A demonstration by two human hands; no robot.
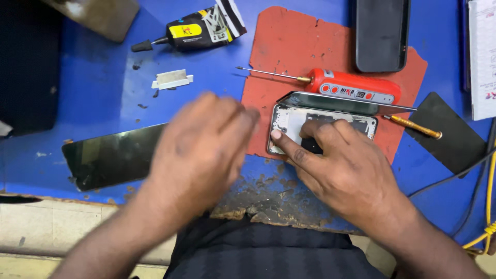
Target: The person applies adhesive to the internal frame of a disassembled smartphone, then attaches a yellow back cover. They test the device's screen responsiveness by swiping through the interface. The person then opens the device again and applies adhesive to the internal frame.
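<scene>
An opened phone point(292, 124) lies on a red mat point(294, 46), its screen panel point(330, 102) lifted and tilted like a lid along the far side. My right hand point(341, 165) rests on the phone's exposed inner side, thumb on its near left corner and fingers on the middle. My left hand point(201, 144) hovers blurred just left of the phone, fingers curled, above a dark glass panel point(108, 157); whether it holds anything is unclear.
A red electric screwdriver point(351, 85) lies behind the phone. A black glue tube point(191, 32) and a small white metal piece point(172, 79) sit at the back left. Another dark phone point(381, 33), a black pad point(449, 132), a brass tool point(416, 126) and yellow cables point(488, 206) are at right.
</scene>
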